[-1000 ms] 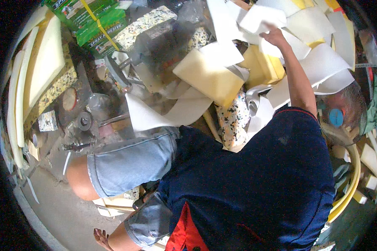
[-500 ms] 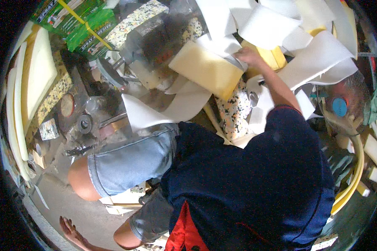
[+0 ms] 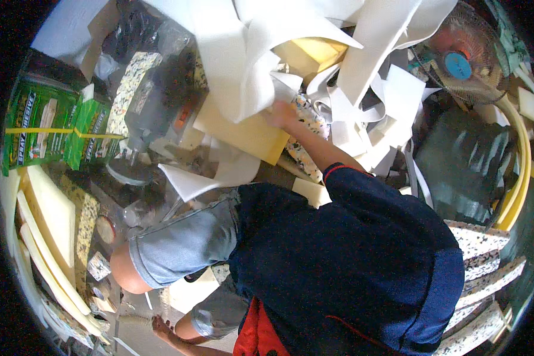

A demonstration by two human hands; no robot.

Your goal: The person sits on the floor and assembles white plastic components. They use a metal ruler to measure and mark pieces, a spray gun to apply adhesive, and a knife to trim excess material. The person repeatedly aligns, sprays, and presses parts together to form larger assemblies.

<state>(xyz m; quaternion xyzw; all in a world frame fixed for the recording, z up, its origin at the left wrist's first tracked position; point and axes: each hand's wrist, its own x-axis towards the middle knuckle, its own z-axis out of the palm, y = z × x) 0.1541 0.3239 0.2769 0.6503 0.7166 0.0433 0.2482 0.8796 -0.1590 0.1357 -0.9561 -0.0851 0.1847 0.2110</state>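
Observation:
My right hand (image 3: 283,114) reaches among the foam pieces, its fingers closed at the edge of a white foam sheet (image 3: 231,71); they are partly hidden and blurred. Just beside this hand lies a flat yellow foam block (image 3: 240,130). A speckled foam piece (image 3: 305,157) shows under my right wrist. At the lower left, my left hand (image 3: 160,326) hangs near my bent knee over the grey floor, fingers somewhat apart, with nothing seen in it.
A wire-cage fan (image 3: 457,65) with a blue hub stands at the far right. Green packages (image 3: 41,127) bound with yellow strap sit at the left, above cream foam slabs (image 3: 53,219). Speckled foam strips (image 3: 489,285) are stacked at right. A dusty motor-like machine (image 3: 154,107) is near the packages.
The view has shifted and turned. White sheets near my right hand have changed shape, and one now hangs over the yellow block. My left hand has drawn closer to my knee.

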